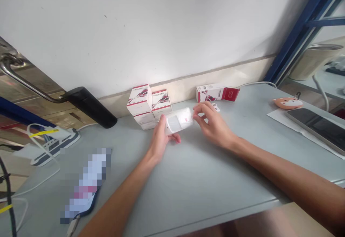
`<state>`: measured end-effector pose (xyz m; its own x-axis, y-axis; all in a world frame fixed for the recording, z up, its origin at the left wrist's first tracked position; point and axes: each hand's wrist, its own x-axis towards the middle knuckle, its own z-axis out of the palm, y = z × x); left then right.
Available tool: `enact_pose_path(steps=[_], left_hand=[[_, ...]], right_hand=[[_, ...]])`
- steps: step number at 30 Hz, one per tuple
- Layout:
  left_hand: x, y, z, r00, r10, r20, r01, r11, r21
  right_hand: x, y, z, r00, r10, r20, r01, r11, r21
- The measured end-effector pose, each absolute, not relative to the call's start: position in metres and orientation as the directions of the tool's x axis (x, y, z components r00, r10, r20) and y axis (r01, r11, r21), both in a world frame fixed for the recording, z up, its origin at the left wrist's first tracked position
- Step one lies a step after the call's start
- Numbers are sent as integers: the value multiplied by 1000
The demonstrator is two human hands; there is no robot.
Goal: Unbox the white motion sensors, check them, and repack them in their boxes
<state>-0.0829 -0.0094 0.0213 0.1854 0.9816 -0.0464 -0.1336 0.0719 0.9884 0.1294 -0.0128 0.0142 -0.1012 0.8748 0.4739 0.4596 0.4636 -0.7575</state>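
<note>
My left hand (159, 138) is closed around the left end of a white plastic motion sensor (179, 121), with the thumb on top and fingers underneath. The sensor is held above the grey table, its lens panel facing me and a small red mark near its right end. At that right end my right hand (208, 120) has thumb and forefinger pinched together; what lies between them is too small to make out. Behind the sensor stand stacked white-and-red boxes (140, 102). Another such box (215, 94) lies on its side behind my right hand, beside a small white item (216, 107).
A black cylinder (91, 107) leans at the back left, near a white power strip (56, 145). A blurred phone (88, 186) with a cable lies front left. At right are a dark phone (318, 125) on paper and an orange animal-shaped pouch (288, 102). A wall closes the back.
</note>
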Motion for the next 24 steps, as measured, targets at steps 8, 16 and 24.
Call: enact_pose_path(steps=[8, 16, 24], left_hand=[[-87, -14, 35, 304, 949, -85, -421, 214, 881], [-87, -14, 31, 264, 964, -33, -277, 108, 955], [-93, -2, 18, 245, 965, -89, -218, 144, 965]], right_hand=[[129, -9, 20, 34, 982, 185, 168, 177, -970], [132, -7, 21, -53, 973, 226, 142, 232, -962], [124, -22, 20, -271, 775, 570, 206, 626, -752]])
